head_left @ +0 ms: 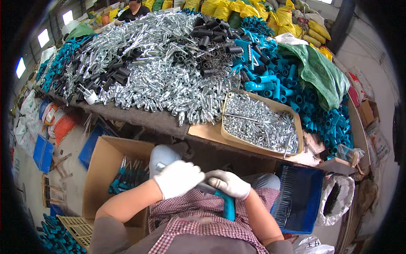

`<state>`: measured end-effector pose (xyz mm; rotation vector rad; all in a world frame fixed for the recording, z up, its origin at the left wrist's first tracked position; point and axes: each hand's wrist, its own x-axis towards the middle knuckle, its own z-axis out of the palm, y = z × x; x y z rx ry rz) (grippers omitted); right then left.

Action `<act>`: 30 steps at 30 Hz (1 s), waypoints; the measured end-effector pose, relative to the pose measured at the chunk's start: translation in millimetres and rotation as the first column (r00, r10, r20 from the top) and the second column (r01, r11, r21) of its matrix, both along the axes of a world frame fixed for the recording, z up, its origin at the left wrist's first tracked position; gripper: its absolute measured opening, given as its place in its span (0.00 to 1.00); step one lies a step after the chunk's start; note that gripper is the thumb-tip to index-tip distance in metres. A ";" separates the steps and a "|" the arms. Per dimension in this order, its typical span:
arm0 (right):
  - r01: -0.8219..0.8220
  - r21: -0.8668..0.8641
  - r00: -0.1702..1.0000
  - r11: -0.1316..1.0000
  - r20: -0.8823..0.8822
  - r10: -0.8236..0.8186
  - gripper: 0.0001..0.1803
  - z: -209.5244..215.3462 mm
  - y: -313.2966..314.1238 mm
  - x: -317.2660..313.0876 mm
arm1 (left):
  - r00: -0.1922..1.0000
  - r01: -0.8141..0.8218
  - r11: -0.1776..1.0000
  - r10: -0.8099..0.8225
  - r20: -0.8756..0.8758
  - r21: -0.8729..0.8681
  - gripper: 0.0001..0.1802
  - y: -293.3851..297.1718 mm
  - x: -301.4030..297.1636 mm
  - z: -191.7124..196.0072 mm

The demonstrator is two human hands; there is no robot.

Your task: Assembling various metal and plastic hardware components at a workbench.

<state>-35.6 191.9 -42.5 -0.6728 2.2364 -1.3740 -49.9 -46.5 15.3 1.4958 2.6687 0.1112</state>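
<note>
Nearest me, a seated person in a checked apron (190,206) has a teal-handled tool (229,207) across the lap, its handle pointing back toward the body and its dark barrel running up to the left. The gloved left hand (179,178) is wrapped over the barrel's far part, the metal end poking out past it; the gloved right hand (228,184) is closed about the tool near the bend, though its fingertips are hidden. Gripping both sides of the middle probably keeps the piece steady against twisting. Beside the left knee, a cardboard box (116,146) holds similar tools (122,180), mostly with metal ends up, perhaps so that they pack neatly. By the right knee sits a blue bin (311,211) of thin metal rods, within easy reach. On the bench ahead, a shallow tray (222,127) corrals small metal parts, likely because they would scatter otherwise. Beyond it, silver metal fittings (169,84), black sleeves (209,36) and teal handles (277,84) lie heaped roughly by kind, presumably for quick picking. Farthest off, another person (132,15) is near yellow sacks (215,6).
</note>
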 end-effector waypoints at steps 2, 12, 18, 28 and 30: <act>-0.072 -0.261 0.903 0.963 0.394 0.174 0.30 0.8 8.1 -8.1 | 0.977 0.083 0.993 -0.063 -0.205 0.089 0.17 12.6 -15.0 15.5; 0.438 -0.466 0.872 0.769 0.428 -0.238 0.36 28.7 3.1 6.2 | 0.633 -0.730 0.567 0.772 0.064 0.383 0.19 -4.7 -115.6 -18.7; 0.390 -0.495 0.873 0.776 0.466 -0.142 0.32 26.8 -12.4 17.9 | 0.685 -0.649 0.440 0.693 0.224 0.621 0.12 -34.0 -116.6 -42.0; 0.307 0.146 0.890 0.940 -0.393 -0.230 0.33 31.0 -42.0 23.9 | 0.809 -0.585 0.290 0.276 0.519 0.758 0.06 -20.8 1.5 -11.1; 0.308 0.172 0.893 0.936 -0.392 -0.222 0.34 30.5 -45.4 28.6 | 0.804 -0.593 0.304 0.276 0.527 0.746 0.06 -23.9 5.6 -9.6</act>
